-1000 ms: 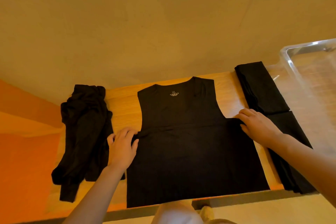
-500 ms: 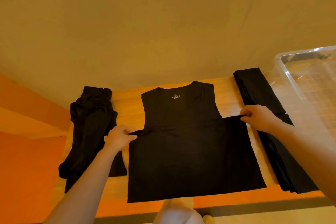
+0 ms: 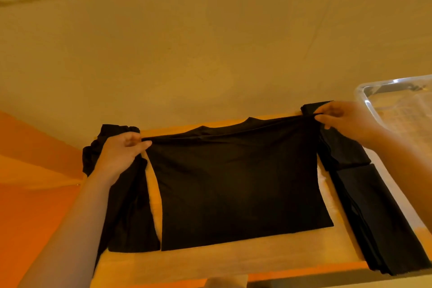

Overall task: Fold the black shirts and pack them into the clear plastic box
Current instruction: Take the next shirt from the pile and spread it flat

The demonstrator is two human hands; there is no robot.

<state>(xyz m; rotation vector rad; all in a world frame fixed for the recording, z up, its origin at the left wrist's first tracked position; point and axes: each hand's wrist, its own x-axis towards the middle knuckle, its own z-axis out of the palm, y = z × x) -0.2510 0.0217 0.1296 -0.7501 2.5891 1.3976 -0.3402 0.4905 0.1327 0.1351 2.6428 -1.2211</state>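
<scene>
Black sleeveless shirt of thin ribbed knit point(image 3: 233, 184) lies flat on the pale wooden tabletop point(image 3: 210, 262), hem toward the person, with its upper part gathered into a taut horizontal line between the two hands. The cloth looks light, limp and stretchy: it sags where nothing supports it and will not hold a crease by itself, so I judge it needs a grip at both side edges at once, level with each other, to carry a straight fold. It is neither fragile nor slippery, though a loose pinch could let one layer slide off the other.

Left hand point(image 3: 121, 154) reaches forward from a bare forearm, palm turned inward, its thumb and fingers curled and pinching the shirt's left edge. Right hand point(image 3: 346, 121) comes in from the right and a little farther from the person, its fingertips pinching the right edge, the other fingers loosely curled beneath. Both wrists are raised, so the pinched line stands clear of the table while the lower body of the shirt rests on the wood.

Just left of the shirt lies a crumpled heap of black garments point(image 3: 126, 205), partly under the left forearm. To the right, folded black shirts point(image 3: 378, 217) lie in a row along the table edge, beside the clear plastic box point(image 3: 397, 100), which looks empty from here.
</scene>
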